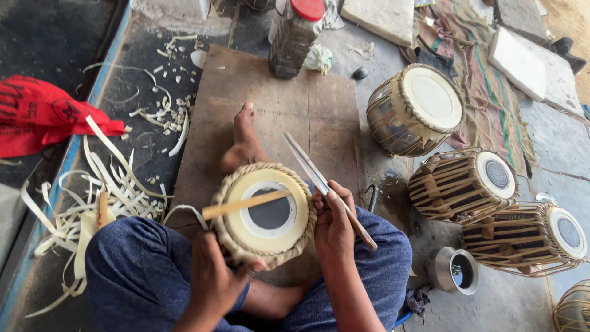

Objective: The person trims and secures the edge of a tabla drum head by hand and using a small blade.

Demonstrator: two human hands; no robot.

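Observation:
A small drum (269, 212) with a pale skin, a black centre spot and a braided rim rests between my crossed legs, against my bare foot (243, 138). My left hand (215, 276) grips the drum's near edge. A thin wooden strip (243, 205) lies across the skin. My right hand (333, 215) is at the drum's right rim, closed around a long flat metal blade (310, 169) whose tip points up and to the left.
A wooden board (276, 98) lies under my foot. A large metal drum (415, 110) and two strapped wooden drums (464, 183) (522, 237) lie on the right beside a small steel cup (455, 270). Pale shavings (110, 178), red cloth (37, 114) left; jar (295, 37) behind.

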